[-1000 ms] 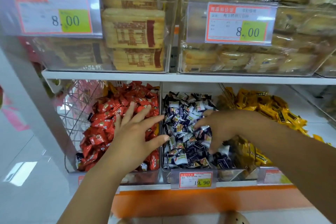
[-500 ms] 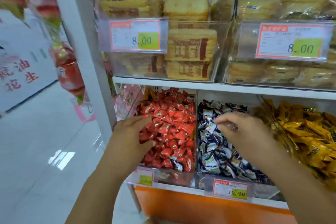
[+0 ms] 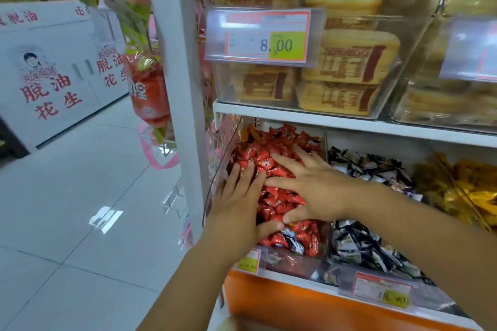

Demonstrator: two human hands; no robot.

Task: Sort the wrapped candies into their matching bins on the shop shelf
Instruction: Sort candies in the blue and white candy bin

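Neither hand has a grip on anything. The left hand point(image 3: 236, 204) lies flat on the red candies point(image 3: 258, 156) with its fingers spread and straight. The right hand point(image 3: 314, 188) reaches in from the right and rests just as flat, fingers fanned toward the far left of the pile. The two hands touch or nearly touch where their fingers meet, and both grips are released, pressing on the heap rather than pinching a piece.

The step looks like a search: the person seems to be spreading or levelling the pile in the red bin point(image 3: 290, 263) to expose wrappers that do not belong.

One such piece shows. A dark-wrapped candy point(image 3: 293, 241) lies among the red ones at the near front of the bin, just below the right thumb and just right of the left thumb, touched by neither. A yellowish wrapper point(image 3: 248, 133) also sticks up at the far left corner, well beyond the fingertips.

The next move probably calls for one hand to curl, most likely the right, and pinch the dark piece free without dragging red ones along. It would then go to the neighbouring bin on the right, where the dark candies point(image 3: 357, 247) are heaped. The pile is loose and slippery, so a shallow pinch could lose the piece.

Further right lie the yellow candies point(image 3: 473, 196). A price tag point(image 3: 248, 260) hangs on the bin's front, and the shelf board point(image 3: 349, 123) runs close overhead.
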